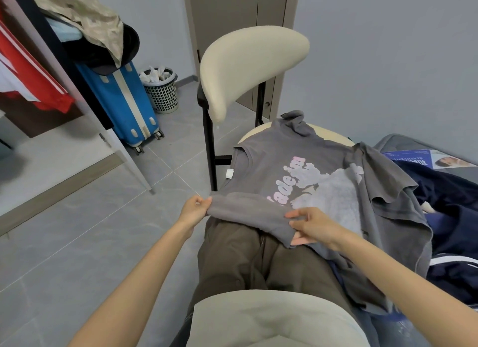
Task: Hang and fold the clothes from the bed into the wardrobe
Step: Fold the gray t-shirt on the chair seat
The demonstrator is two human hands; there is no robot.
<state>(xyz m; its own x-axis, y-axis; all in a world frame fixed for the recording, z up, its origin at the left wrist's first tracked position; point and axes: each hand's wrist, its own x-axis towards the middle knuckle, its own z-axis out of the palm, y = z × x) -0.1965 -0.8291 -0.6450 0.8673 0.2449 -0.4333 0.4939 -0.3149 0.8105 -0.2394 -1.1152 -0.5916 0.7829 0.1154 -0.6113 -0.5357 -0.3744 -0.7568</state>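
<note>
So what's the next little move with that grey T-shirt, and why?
Probably lay the pinched edge forward onto the print and smooth it. The left hand and right hand each pinch a turned-over strip of the grey T-shirt, which lies spread over the chair seat and lap, only partly folded.

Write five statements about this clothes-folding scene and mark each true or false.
1. The left hand and the right hand both hold the grey T-shirt. True.
2. The backrest of the chair is black. False: it is cream.
3. A blue suitcase stands beside the waste basket. True.
4. The waste basket is empty. False: crumpled white material fills it.
5. A green garment hangs at far left. False: it is a red garment.
</note>
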